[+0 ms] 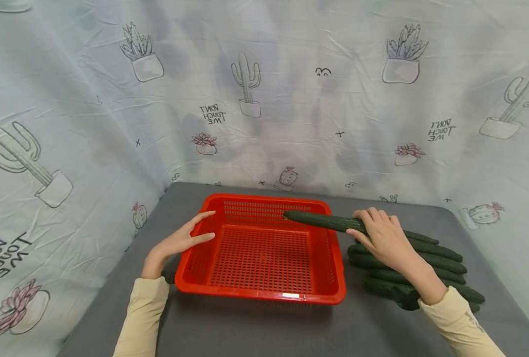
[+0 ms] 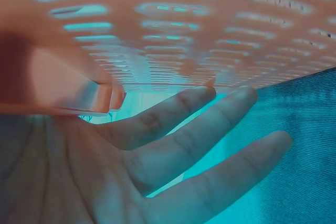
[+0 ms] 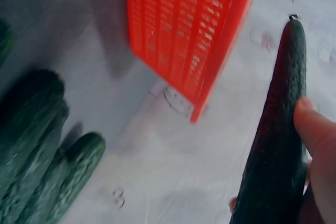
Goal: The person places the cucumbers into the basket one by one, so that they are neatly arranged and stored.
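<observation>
My right hand (image 1: 386, 238) grips a long dark green cucumber (image 1: 318, 219), its thumb (image 3: 315, 124) along one side. The cucumber's far end hangs over the right rim of the red plastic basket (image 1: 264, 293). At the basket's left side is my left hand (image 1: 179, 243), its thumb and a finger reaching over the rim. The left wrist view shows three fairly straight fingers (image 2: 210, 124) beside the slotted outer wall (image 2: 173, 51). Whether they press on it I cannot tell. Beneath my right forearm lies a pile of several cucumbers (image 1: 442, 260), partly hidden.
Everything stands on a grey table (image 1: 255, 332). A pale cloth (image 1: 291, 99) printed with cacti hangs behind it and along both sides. The basket has raised walls and a slotted floor.
</observation>
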A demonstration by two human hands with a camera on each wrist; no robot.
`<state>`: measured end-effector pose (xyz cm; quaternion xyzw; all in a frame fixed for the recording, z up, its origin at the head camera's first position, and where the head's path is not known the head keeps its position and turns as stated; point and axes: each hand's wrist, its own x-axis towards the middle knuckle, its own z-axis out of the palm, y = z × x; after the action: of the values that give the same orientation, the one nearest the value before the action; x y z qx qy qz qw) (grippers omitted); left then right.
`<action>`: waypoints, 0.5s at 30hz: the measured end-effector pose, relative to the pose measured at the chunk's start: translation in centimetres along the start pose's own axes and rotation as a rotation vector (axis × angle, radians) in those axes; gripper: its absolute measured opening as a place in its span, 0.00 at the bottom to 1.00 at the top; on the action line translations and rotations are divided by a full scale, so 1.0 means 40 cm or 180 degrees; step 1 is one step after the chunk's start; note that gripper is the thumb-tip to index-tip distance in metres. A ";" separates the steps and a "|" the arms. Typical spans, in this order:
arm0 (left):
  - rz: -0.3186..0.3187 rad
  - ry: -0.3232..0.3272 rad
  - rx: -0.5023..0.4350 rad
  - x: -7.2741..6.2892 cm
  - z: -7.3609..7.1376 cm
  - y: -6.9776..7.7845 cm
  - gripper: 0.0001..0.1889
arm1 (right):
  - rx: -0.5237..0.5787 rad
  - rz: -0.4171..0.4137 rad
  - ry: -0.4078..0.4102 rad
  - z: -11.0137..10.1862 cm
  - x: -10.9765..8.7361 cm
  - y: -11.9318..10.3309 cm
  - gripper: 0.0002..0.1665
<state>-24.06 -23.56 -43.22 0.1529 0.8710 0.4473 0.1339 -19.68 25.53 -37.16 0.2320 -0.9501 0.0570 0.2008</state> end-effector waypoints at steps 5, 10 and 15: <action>0.0046 0.0029 0.0019 -0.007 -0.001 -0.002 0.37 | -0.0081 -0.0152 -0.0041 0.016 0.060 -0.036 0.25; 0.0050 0.0027 0.0019 -0.007 -0.001 0.000 0.37 | -0.0219 -0.0334 0.0026 0.034 0.101 -0.066 0.28; 0.0045 0.0019 -0.0004 -0.004 0.000 0.002 0.37 | -0.0179 -0.0285 -0.0210 0.038 0.140 -0.097 0.29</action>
<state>-23.91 -23.57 -43.15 0.1576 0.8701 0.4492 0.1282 -22.98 19.45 -36.20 0.2702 -0.9461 0.0136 0.1782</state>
